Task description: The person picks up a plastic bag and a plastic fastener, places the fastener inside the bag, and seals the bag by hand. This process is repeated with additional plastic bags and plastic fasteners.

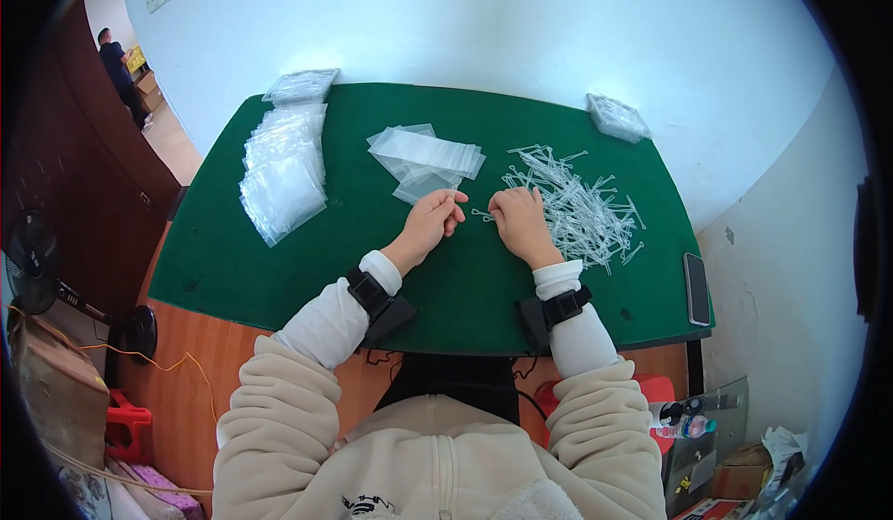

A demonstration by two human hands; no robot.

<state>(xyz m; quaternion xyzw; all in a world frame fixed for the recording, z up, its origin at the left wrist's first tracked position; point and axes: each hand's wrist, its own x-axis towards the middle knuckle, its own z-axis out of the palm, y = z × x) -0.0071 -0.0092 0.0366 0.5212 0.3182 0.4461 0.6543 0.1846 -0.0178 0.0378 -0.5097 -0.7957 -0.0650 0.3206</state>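
Observation:
Bent over the table's middle, my left hand [431,225] has its thumb and fingers drawn together by the lower edge of some loose clear plastic bags [426,153]. What it pinches, if anything, is too small to make out. My right hand [521,222] is closed at the left side of a heap of thin clear plastic sticks with looped ends [588,213]. A looped clear stick [480,214] pokes out to the left of its fingertips, and it appears to be pinched there. The palm and lower fingers of this hand are hidden.
A fanned stack of clear bags [284,171] lies on the green table [372,269], at left. Behind it is a filled pile of packets [302,86]; another packet bundle [618,118] sits far right. A phone [696,289] rests on the right edge. A person [119,69] stands beyond the doorway.

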